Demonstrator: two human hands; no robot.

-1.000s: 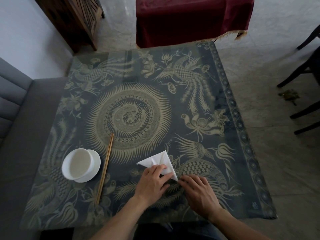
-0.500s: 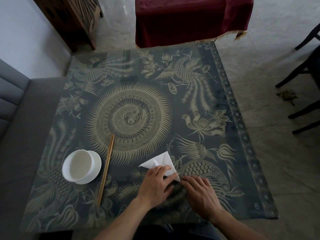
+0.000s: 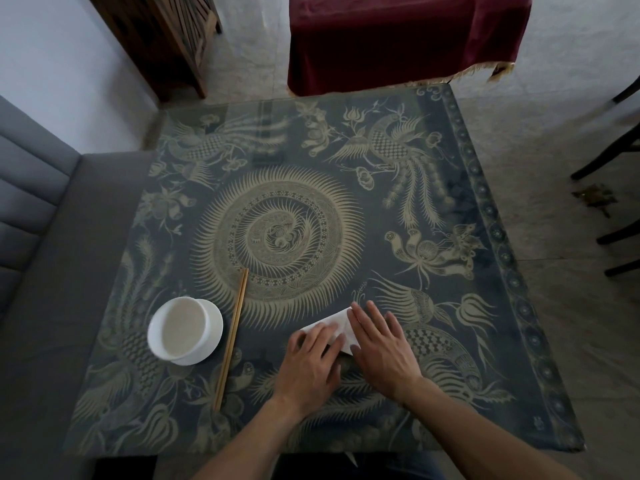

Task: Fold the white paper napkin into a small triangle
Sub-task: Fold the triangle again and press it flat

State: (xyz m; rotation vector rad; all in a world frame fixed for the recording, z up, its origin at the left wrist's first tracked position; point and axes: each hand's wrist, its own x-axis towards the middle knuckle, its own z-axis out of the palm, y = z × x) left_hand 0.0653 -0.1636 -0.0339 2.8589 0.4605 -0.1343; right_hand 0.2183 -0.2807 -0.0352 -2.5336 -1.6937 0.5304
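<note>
white paper napkin [image 3: 332, 324] flat on bench [image 3: 450, 341], near-centre, mostly hidden | left hand [image 3: 311, 363] grip spread, pressing napkin | right hand [image 3: 381, 348] grip spread, flat on napkin | bowl [image 3: 183, 329], chopsticks [image 3: 231, 337] left of napkin

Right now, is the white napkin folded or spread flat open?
Folded: the napkin shows only as a small layered wedge under the left hand and right hand.

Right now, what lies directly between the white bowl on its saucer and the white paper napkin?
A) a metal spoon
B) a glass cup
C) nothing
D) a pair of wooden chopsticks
D: the pair of wooden chopsticks lies between the white bowl and the white paper napkin.
</note>
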